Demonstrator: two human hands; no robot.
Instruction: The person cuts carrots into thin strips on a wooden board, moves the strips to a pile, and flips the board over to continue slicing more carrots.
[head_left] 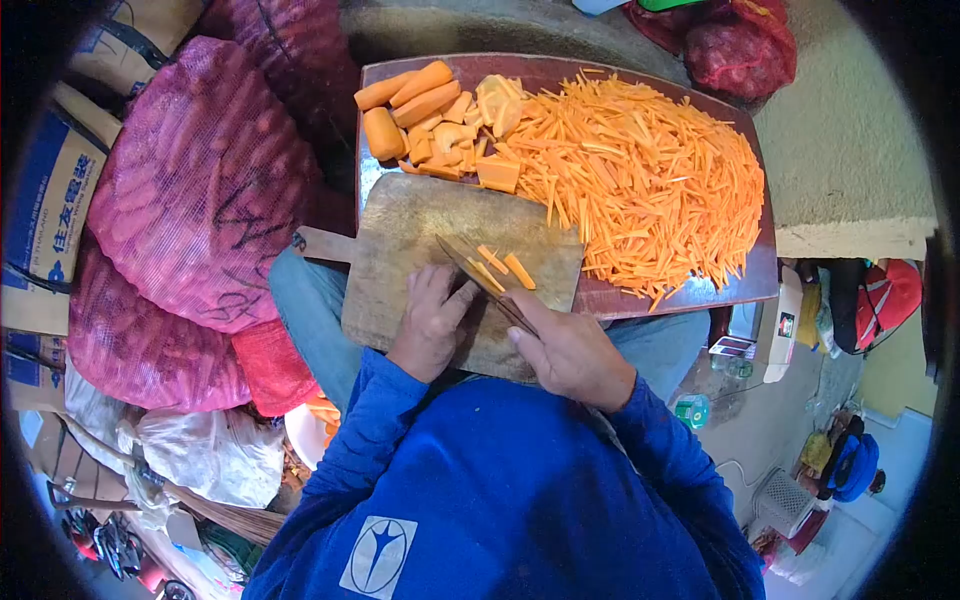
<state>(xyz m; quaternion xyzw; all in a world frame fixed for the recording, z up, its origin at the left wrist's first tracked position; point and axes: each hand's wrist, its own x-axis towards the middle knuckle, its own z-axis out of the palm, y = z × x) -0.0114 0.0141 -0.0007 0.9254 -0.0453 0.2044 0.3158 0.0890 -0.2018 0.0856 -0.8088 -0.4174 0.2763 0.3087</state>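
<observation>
My right hand [575,355] is wrapped round the handle of a knife [478,272], whose blade slants up and left over a worn wooden cutting board [400,225]. Left of the blade, my left hand [432,318] rests on the board with its fingers curled together; whatever they grip is hidden beneath them. A few cut carrot sticks [518,270] lie just right of the blade. Beyond the board, a dark red tabletop [625,300] bears a large heap of shredded carrot [650,180]. Peeled carrot chunks and slices [425,110] are piled at its left.
Stuffed pink mesh sacks [205,190] crowd the left side, with cardboard boxes [55,190] behind them. A red net bag [745,55] sits at the upper right. Low on the left is a white container [303,432] with orange pieces. A grey basket [783,503] stands lower right.
</observation>
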